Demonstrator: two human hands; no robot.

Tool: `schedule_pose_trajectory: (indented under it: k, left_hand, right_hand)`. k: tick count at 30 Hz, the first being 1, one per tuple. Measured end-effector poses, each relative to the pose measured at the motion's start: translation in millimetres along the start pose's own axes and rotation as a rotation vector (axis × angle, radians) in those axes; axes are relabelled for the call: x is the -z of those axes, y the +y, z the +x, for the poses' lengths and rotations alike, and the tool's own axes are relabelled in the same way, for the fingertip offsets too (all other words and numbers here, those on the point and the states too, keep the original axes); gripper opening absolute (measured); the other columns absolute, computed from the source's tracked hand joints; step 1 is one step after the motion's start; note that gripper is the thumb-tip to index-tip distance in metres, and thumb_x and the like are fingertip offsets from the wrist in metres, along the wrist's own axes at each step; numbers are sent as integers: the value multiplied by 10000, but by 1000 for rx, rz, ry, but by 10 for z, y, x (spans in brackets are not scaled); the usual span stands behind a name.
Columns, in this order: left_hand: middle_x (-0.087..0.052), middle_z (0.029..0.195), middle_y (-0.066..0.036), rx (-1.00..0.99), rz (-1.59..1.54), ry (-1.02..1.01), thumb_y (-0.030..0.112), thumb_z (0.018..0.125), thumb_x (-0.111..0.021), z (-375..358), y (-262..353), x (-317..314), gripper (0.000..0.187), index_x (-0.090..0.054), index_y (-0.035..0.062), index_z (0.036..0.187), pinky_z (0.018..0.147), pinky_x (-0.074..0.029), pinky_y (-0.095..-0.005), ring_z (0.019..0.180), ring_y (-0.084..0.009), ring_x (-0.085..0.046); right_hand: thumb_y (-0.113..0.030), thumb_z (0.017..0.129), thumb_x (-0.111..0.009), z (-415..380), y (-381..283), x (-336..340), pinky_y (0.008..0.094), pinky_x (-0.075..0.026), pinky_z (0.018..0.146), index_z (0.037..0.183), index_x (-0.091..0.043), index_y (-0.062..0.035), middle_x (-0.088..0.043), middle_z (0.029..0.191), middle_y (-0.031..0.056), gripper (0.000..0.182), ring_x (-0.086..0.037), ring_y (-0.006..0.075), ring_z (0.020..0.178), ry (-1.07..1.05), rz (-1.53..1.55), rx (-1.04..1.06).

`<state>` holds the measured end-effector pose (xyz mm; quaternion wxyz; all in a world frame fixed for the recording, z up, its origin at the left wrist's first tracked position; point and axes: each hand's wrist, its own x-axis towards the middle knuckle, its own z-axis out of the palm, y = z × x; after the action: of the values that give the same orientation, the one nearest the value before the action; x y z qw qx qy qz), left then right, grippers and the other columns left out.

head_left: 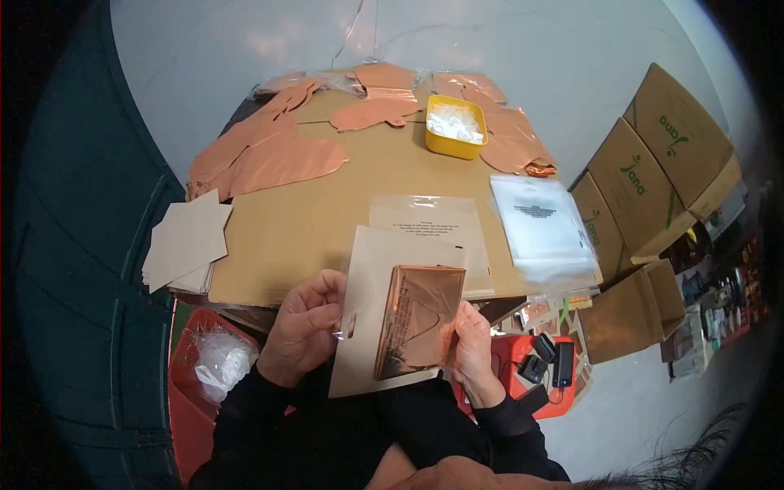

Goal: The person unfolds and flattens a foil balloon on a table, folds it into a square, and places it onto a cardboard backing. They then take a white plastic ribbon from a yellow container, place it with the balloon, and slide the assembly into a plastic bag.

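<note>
In front of my body I hold a pale grey card (362,318) with a hang slot near its left edge. A shiny folded copper-coloured foil packet (423,322) lies against its face, with small dark print along one side. My left hand (306,325) pinches the card's left edge, where a bit of clear plastic glints. My right hand (471,347) grips the packet and card from the right side, thumb in front and the other fingers hidden behind. Just beyond, a clear plastic bag with printed warning text (426,214) lies on the cardboard-covered table (278,237).
Copper foil sheets (278,159) lie at the back and left. A yellow tub (455,147) holds white pieces. A stack of clear bags (543,224) sits right, grey cards (189,241) left. Cardboard boxes (633,175) stand at right; a red basket (186,408) is below left.
</note>
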<state>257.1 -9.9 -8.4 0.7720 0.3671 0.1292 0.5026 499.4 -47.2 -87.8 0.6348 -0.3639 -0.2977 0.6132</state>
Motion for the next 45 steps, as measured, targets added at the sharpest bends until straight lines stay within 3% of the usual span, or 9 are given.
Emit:
schedule_pose_trajectory:
  k: [6, 9, 12, 15, 18, 21, 24, 30, 45]
  left_hand:
    - [-638, 918, -59, -194, 145, 184, 31, 908, -579, 66, -89, 5, 182, -519, 11, 1078, 671, -482, -219, 761, -90, -607]
    - [-640, 877, -54, -175, 208, 217, 13, 920, -554, 148, -61, 21, 151, -505, 12, 1062, 661, -479, -209, 716, -92, -604]
    - [-639, 851, -57, -64, 233, 283, 16, 938, -530, 304, 7, 92, 132, -487, 7, 1062, 650, -480, -204, 687, -98, -601]
    - [-642, 868, -49, 39, 389, 273, 38, 950, -532, 515, 146, 198, 146, -486, -7, 1081, 654, -485, -207, 706, -87, -599]
    - [-627, 961, -124, 89, 524, 217, 67, 907, -581, 718, 303, 270, 213, -508, -14, 1090, 728, -490, -281, 808, -160, -611]
    - [-565, 1087, -217, -613, 1983, -26, 93, 834, -630, 773, 326, 440, 314, -525, -19, 1107, 830, -461, -375, 956, -284, -574]
    - [-499, 1149, -264, -578, 1888, -4, 101, 769, -656, 655, 97, 133, 344, -542, -26, 1068, 911, -407, -479, 1060, -423, -484]
    - [-490, 1107, -214, -475, 1956, -340, 199, 666, -729, 471, -394, -257, 499, -549, -13, 1081, 985, -314, -552, 1087, -395, -469]
    - [-494, 1123, -210, -378, 1948, -329, 87, 664, -672, 464, -470, -159, 502, -533, -41, 1129, 997, -331, -504, 1114, -380, -455]
  right_hand:
    - [-182, 1018, -486, -16, -78, -183, 181, -439, 538, 1007, -615, -8, -647, 751, 2, 216, -559, 38, 582, 88, 37, 70]
    - [-208, 998, -528, 21, 24, -83, 189, -493, 654, 1052, -616, 21, -679, 853, 27, 251, -621, 64, 700, 90, 55, 72]
    - [-159, 1001, -506, 41, 77, 96, 208, -497, 654, 947, -631, 3, -679, 832, 50, 211, -637, 96, 736, 96, -9, 51]
    - [-159, 997, -511, -29, -87, 47, 213, -496, 604, 873, -620, -1, -667, 784, 44, 228, -629, 104, 660, 17, -81, -43]
    - [-161, 1001, -495, 12, -48, -8, 227, -481, 499, 845, -599, 0, -652, 718, 65, 247, -608, 133, 538, 94, -103, -12]
    - [-162, 1007, -472, 58, -6, 15, 250, -488, 474, 908, -614, 29, -678, 784, 117, 258, -627, 166, 539, 1, -1, -63]
    - [-157, 1008, -449, 43, 33, -94, 298, -576, 562, 1034, -620, 75, -699, 901, 180, 289, -699, 219, 688, -19, 49, -145]
    - [-176, 1013, -414, 38, 10, -139, 327, -605, 603, 1028, -632, 83, -703, 887, 181, 339, -712, 254, 730, -123, 27, -304]
    - [-153, 980, -478, 117, 173, -40, 279, -546, 496, 843, -675, 64, -700, 764, 179, 323, -684, 232, 596, -217, -90, -312]
